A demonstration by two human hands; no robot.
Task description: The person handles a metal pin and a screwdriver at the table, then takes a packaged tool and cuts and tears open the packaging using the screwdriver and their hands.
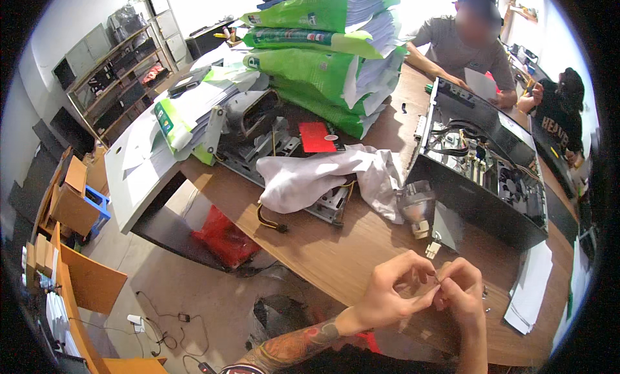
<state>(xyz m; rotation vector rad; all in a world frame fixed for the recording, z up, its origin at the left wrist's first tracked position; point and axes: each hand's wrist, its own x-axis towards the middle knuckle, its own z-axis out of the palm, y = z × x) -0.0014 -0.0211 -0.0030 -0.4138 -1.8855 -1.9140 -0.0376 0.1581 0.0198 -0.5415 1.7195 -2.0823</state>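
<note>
My left hand and my right hand meet above the near edge of the wooden table, fingertips pinched together. Something tiny and thin seems to be between them, too small to name. Just beyond my fingers lie a small cream plug connector and a clear, cup-shaped part with a pale base, which looks like a lamp. A white cloth lies to the left, partly covering a metal bracket with wires. Farther right stands an opened black computer case, its boards, cables and fan showing.
Tall stacks of paper in green wrappers rise at the back. A red card lies before them. White sheets rest at the right edge. Across the table sits a person holding paper; another person is at far right. Cables lie on the floor.
</note>
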